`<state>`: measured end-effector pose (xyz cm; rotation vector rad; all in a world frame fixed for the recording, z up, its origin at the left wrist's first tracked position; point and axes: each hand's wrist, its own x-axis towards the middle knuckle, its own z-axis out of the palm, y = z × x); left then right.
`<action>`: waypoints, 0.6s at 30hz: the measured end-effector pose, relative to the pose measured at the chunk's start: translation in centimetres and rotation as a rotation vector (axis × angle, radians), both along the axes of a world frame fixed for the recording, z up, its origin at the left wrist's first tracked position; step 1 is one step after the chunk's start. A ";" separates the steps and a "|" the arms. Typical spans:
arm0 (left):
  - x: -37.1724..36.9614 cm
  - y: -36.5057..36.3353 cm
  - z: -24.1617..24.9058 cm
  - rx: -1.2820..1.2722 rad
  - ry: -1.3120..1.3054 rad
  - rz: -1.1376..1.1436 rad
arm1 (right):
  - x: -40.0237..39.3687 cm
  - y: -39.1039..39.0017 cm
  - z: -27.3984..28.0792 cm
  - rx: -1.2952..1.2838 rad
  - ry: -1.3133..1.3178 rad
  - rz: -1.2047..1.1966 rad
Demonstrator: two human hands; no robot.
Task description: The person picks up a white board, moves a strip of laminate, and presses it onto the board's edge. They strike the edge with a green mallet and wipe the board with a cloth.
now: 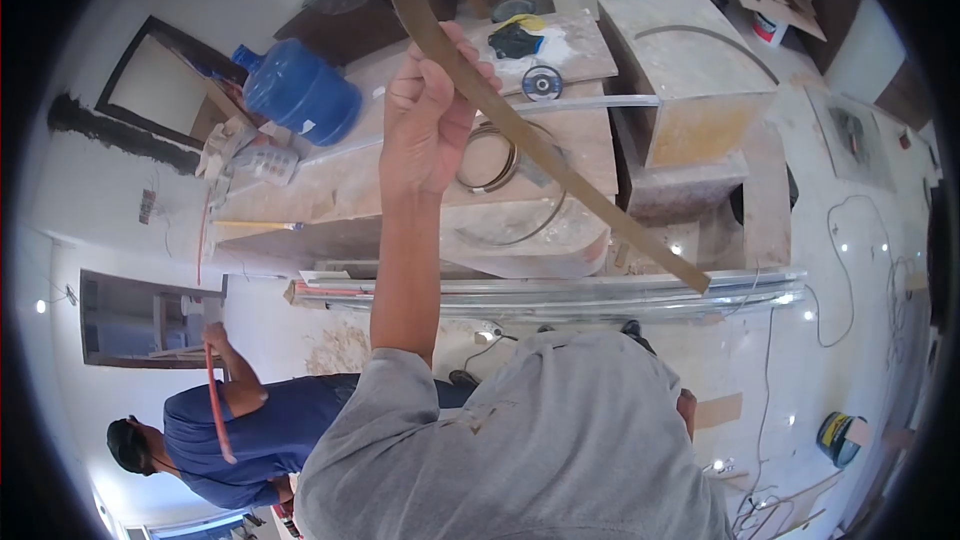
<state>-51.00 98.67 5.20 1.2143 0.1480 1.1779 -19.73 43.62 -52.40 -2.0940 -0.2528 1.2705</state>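
Note:
My left hand (437,90) is raised at the upper middle, its fingers closed round a long, flat brown strip (570,175). Above the hand, the strip bends toward the top edge; its other end slants down to the right over the worktop. Only a small part of my right hand (687,410) shows beside the grey shirt, and its fingers are hidden. Behind the strip, a coil (487,160) of thin banding rests on the dusty worktop (340,180). A disc (541,83) and a dark glove (515,40) lie farther back.
A blue water bottle (305,93) lies at the upper left. Long metal profiles (560,292) run along the worktop's near side. At the lower left, a person in blue (235,430) holds a red bar (218,400). Cables (850,280) and a bucket (840,438) are on the right-hand floor.

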 end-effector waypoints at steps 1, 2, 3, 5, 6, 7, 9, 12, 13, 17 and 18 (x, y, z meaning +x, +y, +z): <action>0.8 -0.3 0.0 0.001 -0.004 0.012 | 0.4 0.5 0.6 -0.012 -0.008 0.020; 1.8 -0.7 -0.1 0.001 -0.048 0.022 | 0.8 0.9 1.1 -0.025 -0.017 0.041; 2.8 -1.0 -0.4 0.005 -0.090 0.030 | 1.0 1.8 2.5 -0.042 0.009 -0.003; 4.2 -1.1 -1.3 -0.037 -0.195 0.006 | 1.0 3.0 3.7 -0.057 0.064 -0.102; 4.4 -0.8 -2.5 -0.087 -0.260 -0.021 | 1.3 3.3 3.6 -0.058 0.090 -0.153; 4.4 -0.6 -3.4 -0.139 -0.324 -0.042 | 1.7 3.5 3.6 -0.061 0.117 -0.198; 4.7 -0.7 -4.3 -0.259 -0.419 -0.154 | 2.2 3.9 3.5 -0.041 0.105 -0.200; 5.4 -1.3 -5.1 -0.367 -0.515 -0.210 | 3.1 1.2 -2.5 -0.003 0.038 -0.145; 5.6 -1.4 -5.4 -0.384 -0.533 -0.212 | 3.0 0.3 -6.2 0.015 -0.049 -0.050; 4.9 -2.0 -6.8 -0.427 -0.537 -0.021 | 3.0 1.2 0.7 0.111 -0.028 -0.125; 4.2 -2.4 -7.0 -0.438 -0.523 0.021 | 3.4 2.4 2.4 0.065 -0.045 -0.097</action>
